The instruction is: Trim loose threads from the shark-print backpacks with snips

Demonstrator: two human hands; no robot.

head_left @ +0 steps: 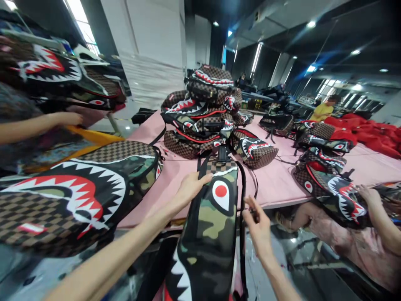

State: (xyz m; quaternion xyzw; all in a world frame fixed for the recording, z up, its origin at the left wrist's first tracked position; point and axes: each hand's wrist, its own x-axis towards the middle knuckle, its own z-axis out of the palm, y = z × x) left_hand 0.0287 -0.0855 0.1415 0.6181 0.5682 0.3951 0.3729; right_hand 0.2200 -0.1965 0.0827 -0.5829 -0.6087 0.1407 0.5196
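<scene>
fabric with a smooth, slightly glossy face is shaped into a long backpack point(216, 221), which is set at the near edge of the pink-covered tabletop point(282, 184), its lower end reaching out past that edge. its panel is printed in green, brown and black camouflage; a red-and-white teardrop eye is placed near the top, jagged white teeth are shown lower down, and the upper end is finished with brown checks and a black handle. the backpack is gripped at its left border by the left hand point(194, 188), the thumb laid over the front and the other fingers mostly hidden. the right hand point(258, 225) is held half curled beside the black strap point(242, 251) along the other border; whether the strap is pinched cannot be told. to the left along the near edge, a plump, rounded bag point(72, 200) is seen, its checkered end bordered by red and white zigzag teeth. beyond the backpack, a pile of bags point(203, 113) is stacked, checks and camouflage mixed, with red trim curving across some. just right of that pile, a tilted bag point(255, 148) is left with red lining exposed, its contents hidden. toward the right of the near edge, a shark-mouthed bag point(340, 205) is touched by a co-worker's hand point(371, 198), and soft red cloth point(369, 133) is heaped near the far right corner.
</scene>
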